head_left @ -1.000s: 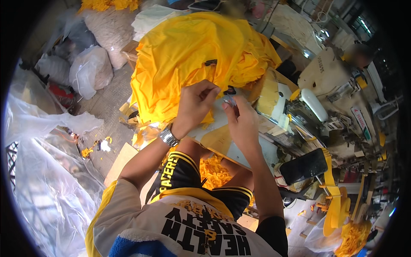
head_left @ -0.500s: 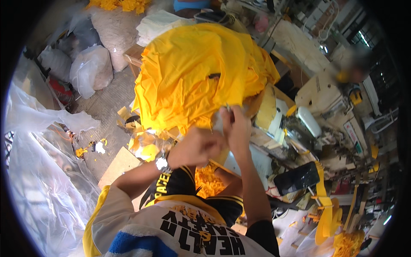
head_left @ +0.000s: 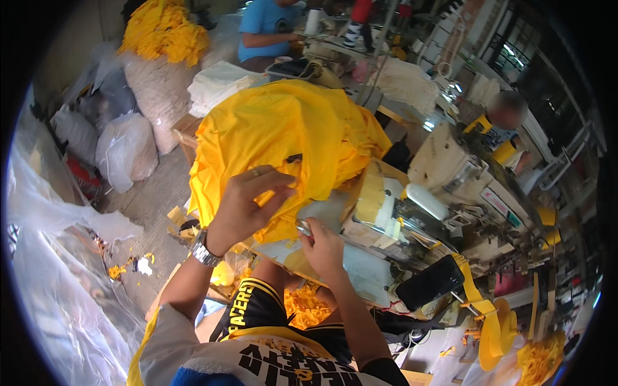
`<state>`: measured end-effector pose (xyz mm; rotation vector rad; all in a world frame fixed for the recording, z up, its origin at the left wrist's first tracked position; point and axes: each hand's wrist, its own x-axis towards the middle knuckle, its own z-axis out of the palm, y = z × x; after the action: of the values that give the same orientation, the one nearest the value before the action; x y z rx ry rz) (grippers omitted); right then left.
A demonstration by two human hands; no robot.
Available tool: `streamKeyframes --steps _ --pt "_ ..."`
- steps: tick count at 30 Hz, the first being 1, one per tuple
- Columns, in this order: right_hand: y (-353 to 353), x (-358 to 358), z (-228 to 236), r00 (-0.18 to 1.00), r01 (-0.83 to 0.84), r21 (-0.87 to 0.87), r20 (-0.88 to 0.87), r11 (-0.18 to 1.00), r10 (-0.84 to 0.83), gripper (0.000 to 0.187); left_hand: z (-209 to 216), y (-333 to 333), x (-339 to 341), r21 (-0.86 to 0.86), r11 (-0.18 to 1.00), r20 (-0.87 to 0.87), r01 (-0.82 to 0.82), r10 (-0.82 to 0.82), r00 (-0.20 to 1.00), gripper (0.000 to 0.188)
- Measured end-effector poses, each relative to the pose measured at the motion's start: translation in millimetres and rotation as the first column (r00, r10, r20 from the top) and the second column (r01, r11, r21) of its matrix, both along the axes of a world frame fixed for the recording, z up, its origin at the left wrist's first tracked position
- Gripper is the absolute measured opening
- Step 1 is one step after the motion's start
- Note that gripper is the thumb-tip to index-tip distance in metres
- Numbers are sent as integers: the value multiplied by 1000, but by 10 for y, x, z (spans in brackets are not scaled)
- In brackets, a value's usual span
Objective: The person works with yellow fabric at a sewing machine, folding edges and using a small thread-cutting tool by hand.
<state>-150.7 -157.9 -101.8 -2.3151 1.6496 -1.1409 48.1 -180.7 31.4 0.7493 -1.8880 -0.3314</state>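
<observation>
Desk (head_left: pixel 364 270): pale, smooth top, brownish patch toward near edge. Large rumpled heap of yellow cloth (head_left: pixel 257 135) across far part of desk, left side draping down past edge; small dark patch on cloth. Sewing machine (head_left: pixel 380 222) at right of heap, tan strips on its casing.
Floor (head_left: pixel 151 199): grey, textured. Tall pale sack (head_left: pixel 154 96) standing on it, clear plastic bag (head_left: pixel 129 154) just beside. Yellow scraps (head_left: pixel 117 272) and white scrap (head_left: pixel 143 265) lying near each other, lower left.
</observation>
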Motion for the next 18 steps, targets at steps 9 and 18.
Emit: streamKeyframes --steps 9,18 --pt "-35 4 19 978 -102 45 187 994 92 30 -1132 -357 294 -274 880 300 -388 461 835 45" --pt "169 52 1463 811 -187 -91 548 978 206 70 -1153 -362 263 -268 883 296 -385 456 839 44"
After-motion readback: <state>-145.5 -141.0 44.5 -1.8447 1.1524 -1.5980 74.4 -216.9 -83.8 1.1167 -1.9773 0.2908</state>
